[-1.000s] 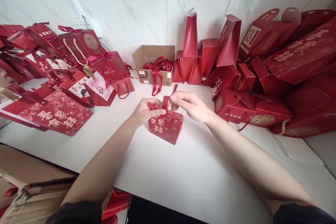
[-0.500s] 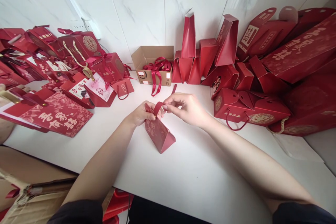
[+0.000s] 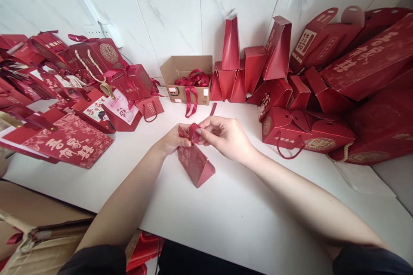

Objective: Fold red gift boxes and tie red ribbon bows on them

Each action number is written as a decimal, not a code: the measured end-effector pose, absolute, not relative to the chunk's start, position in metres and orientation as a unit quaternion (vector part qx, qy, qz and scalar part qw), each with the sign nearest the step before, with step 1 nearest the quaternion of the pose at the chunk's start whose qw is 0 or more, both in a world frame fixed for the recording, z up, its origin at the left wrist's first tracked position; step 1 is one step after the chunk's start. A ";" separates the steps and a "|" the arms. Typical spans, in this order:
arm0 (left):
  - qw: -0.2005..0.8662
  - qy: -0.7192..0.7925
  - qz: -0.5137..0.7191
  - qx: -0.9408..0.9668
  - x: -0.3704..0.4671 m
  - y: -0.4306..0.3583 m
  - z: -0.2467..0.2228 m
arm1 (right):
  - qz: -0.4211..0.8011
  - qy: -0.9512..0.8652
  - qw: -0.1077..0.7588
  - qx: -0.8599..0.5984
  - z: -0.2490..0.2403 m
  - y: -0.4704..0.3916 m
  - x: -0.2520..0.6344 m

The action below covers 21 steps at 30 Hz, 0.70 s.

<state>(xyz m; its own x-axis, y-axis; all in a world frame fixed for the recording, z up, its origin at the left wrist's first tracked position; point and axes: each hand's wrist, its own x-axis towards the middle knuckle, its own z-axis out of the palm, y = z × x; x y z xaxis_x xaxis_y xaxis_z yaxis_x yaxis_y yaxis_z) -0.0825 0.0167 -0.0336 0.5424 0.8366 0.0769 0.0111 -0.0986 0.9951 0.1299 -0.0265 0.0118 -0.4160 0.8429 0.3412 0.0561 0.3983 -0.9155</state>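
A small red gift box (image 3: 195, 163) with a triangular end lies tilted above the white table, in the middle of the view. My left hand (image 3: 176, 139) is closed on its upper end, thumb on the near face. My right hand (image 3: 226, 137) pinches a dark red ribbon (image 3: 192, 132) that curves up from the top of the box, close beside my left fingers. The ribbon's loose end sticks up behind my right hand. Its path between my fingers is partly hidden.
Behind my hands stands an open cardboard box (image 3: 206, 92) with red ribbons (image 3: 193, 79). Red gift bags (image 3: 75, 142) crowd the left of the white table (image 3: 226, 223). Red boxes (image 3: 308, 131) are piled at the right. A large carton (image 3: 48, 240) is at the lower left.
My right hand has moved slightly left and down toward the box, and the ribbon loop has become smaller. My left hand keeps its hold on the box.
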 end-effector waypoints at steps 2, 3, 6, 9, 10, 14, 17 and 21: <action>0.590 0.316 0.349 0.656 -0.083 0.017 -0.034 | 0.459 -0.706 0.444 -0.307 0.012 -0.027 0.129; 0.592 0.312 0.348 0.657 -0.083 0.017 -0.034 | 0.459 -0.705 0.447 -0.303 0.013 -0.028 0.130; 0.592 0.309 0.347 0.658 -0.082 0.016 -0.033 | 0.448 -0.716 0.450 -0.289 0.016 -0.029 0.130; 0.588 0.312 0.353 0.658 -0.081 0.015 -0.032 | 0.423 -0.735 0.451 -0.280 0.019 -0.031 0.131; 0.588 0.313 0.354 0.657 -0.081 0.015 -0.032 | 0.411 -0.741 0.451 -0.279 0.020 -0.031 0.132; 0.599 0.322 0.354 0.642 -0.082 0.016 -0.035 | 0.379 -0.763 0.450 -0.267 0.021 -0.033 0.132; 0.611 0.317 0.361 0.629 -0.081 0.015 -0.035 | 0.378 -0.767 0.449 -0.259 0.022 -0.033 0.132; 0.617 0.296 0.380 0.623 -0.076 0.009 -0.030 | 0.401 -0.745 0.458 -0.273 0.022 -0.031 0.134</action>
